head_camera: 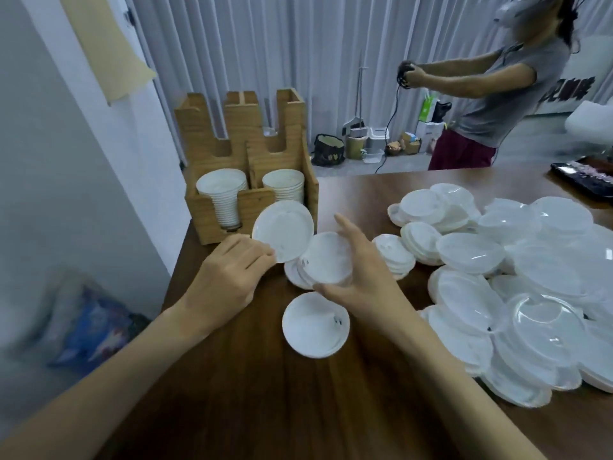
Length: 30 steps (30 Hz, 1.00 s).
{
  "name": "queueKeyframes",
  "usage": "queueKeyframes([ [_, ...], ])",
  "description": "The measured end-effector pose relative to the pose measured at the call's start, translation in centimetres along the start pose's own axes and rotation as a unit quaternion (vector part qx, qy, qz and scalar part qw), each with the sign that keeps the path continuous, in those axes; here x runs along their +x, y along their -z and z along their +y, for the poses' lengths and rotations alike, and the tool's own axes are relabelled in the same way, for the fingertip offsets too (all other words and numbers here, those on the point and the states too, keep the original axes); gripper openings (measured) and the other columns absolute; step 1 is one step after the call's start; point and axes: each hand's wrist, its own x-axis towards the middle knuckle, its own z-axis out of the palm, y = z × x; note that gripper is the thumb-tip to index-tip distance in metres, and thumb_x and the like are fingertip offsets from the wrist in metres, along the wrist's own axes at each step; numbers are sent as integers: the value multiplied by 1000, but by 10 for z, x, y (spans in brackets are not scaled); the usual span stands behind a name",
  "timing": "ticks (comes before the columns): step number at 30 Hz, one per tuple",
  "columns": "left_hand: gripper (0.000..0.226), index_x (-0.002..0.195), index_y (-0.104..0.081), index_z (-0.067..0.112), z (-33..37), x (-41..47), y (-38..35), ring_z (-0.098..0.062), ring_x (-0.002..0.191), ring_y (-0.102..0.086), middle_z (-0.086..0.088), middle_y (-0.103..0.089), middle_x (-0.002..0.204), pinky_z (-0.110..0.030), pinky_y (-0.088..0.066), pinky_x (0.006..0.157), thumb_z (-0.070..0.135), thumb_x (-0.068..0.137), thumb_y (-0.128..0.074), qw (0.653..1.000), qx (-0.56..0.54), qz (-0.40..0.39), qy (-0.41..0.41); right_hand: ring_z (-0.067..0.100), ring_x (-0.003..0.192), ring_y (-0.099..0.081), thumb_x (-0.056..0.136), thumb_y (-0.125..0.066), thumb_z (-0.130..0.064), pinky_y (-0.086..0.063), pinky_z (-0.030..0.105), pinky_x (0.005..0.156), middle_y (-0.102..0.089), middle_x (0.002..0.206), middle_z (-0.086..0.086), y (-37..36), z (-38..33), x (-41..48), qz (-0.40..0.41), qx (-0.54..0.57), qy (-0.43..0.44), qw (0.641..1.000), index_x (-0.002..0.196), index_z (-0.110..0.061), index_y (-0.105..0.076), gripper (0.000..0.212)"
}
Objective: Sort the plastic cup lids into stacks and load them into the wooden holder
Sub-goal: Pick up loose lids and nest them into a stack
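Note:
My left hand [232, 270] pinches the lower edge of a white plastic lid [283, 230], holding it tilted up in front of the wooden holder [229, 137]. My right hand [361, 270] curls its thumb and fingers around a small stack of white lids [326, 262] just right of that lid. One single lid [315, 325] lies flat on the dark wooden table [265, 410] below my hands. The holder's two front slots contain stacks of white lids [225, 197]. A large loose pile of white and clear lids [517, 280] spreads over the table's right side.
Another person in a grey shirt [497, 94] stands beyond the table's far edge, holding a dark device with a cable. A dark tray [583, 177] sits at the far right. Bags and bins [361, 144] line the floor by the curtain. A white wall is close on the left.

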Motion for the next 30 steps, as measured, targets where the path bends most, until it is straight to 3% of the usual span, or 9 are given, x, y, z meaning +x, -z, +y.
queueKeyframes([
  [4, 11, 84, -73, 4, -1, -37, 16, -26, 75, -68, -13, -71, 84, -34, -53, 77, 6, 74, -76, 997, 12, -44, 65, 0, 125, -31, 71, -82, -37, -25, 16, 98, -37, 142, -11, -23, 4, 2, -18, 44, 2, 999, 147, -40, -12, 103],
  [10, 14, 77, -68, 10, 5, -70, 11, -18, 64, -61, -5, -65, 73, -25, -50, 60, 4, 69, -78, 985, -2, -153, 77, 3, 127, -33, 69, -82, -40, -30, 26, 104, -40, 138, -12, -37, 10, 1, -44, 82, -15, 996, 146, -37, -19, 100],
  [13, 6, 82, -71, 11, 8, -69, 6, -19, 69, -63, -4, -67, 77, -29, -52, 68, 16, 79, -74, 986, 4, -153, 65, 7, 129, -33, 68, -77, -54, -35, 40, 109, -40, 140, -15, -39, 12, -1, -28, 79, -30, 996, 143, -40, -27, 91],
  [15, 24, 90, -73, 12, 10, -60, 5, -21, 80, -66, -4, -71, 86, -36, -51, 82, 33, 87, -61, 986, 19, -142, 84, 11, 129, -36, 67, -73, -61, -37, 45, 107, -41, 139, -16, -34, 12, -3, -9, 81, -39, 996, 139, -46, -31, 84],
  [17, 38, 100, -72, 12, 15, -43, 7, -19, 92, -65, -3, -72, 97, -36, -45, 93, 44, 89, -57, 986, -19, -103, 126, 8, 123, -41, 72, -75, -53, -40, 35, 101, -42, 134, -18, -26, 8, -4, -18, 151, -58, 987, 137, -46, -33, 78],
  [19, 46, 115, -66, 14, 26, -24, 10, -13, 103, -58, 0, -68, 109, -27, -39, 94, 48, 84, -59, 976, -121, -70, 166, 6, 118, -46, 72, -72, -48, -42, 28, 94, -46, 130, -18, -19, 4, -4, -48, 245, -80, 965, 141, -41, -33, 80],
  [21, 51, 126, -56, 21, 40, -5, 11, -6, 112, -49, 6, -62, 121, -20, -33, 95, 51, 84, -59, 957, -214, -64, 184, 10, 118, -51, 73, -75, -48, -46, 34, 97, -51, 130, -14, -17, 3, -4, -76, 312, -93, 942, 143, -38, -33, 82],
  [25, 39, 124, -57, 14, 59, 12, -1, -12, 115, -50, -1, -61, 122, -30, -40, 99, 36, 94, -46, 954, -240, -51, 170, 23, 116, -59, 74, -71, -41, -47, 48, 100, -58, 128, 5, -18, 6, -2, -75, 400, -118, 906, 142, -34, -36, 77],
  [30, 35, 122, -60, 6, 63, 1, -5, -17, 111, -55, -8, -62, 119, -27, -47, 91, 24, 95, -45, 964, -227, -29, 138, 14, 112, -62, 79, -72, -39, -52, 34, 93, -61, 125, 0, 0, 15, -10, -109, 390, -124, 906, 135, -38, -44, 63],
])
